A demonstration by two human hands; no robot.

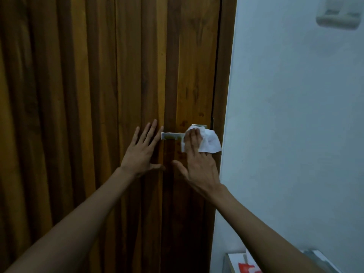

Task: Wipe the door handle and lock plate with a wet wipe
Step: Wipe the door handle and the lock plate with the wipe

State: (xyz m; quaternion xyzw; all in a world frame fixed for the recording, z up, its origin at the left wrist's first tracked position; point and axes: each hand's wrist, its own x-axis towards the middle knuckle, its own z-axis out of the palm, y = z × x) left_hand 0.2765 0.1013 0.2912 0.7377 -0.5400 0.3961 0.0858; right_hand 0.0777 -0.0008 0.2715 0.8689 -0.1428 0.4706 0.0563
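A shiny metal lever handle (171, 135) juts leftward from its plate (201, 126) on the brown wooden door (98, 95). My right hand (197, 164) presses a white wet wipe (208, 143) flat against the plate and the handle's inner end, fingers stretched out over it. The wipe covers most of the plate. My left hand (142, 150) lies flat on the door with fingers spread, just left of the handle's free end, holding nothing.
The door frame (224, 75) meets a pale blue wall (295, 134) on the right. A light switch (337, 14) sits high on that wall. A white and red packet (246, 265) lies at the bottom right, below my right forearm.
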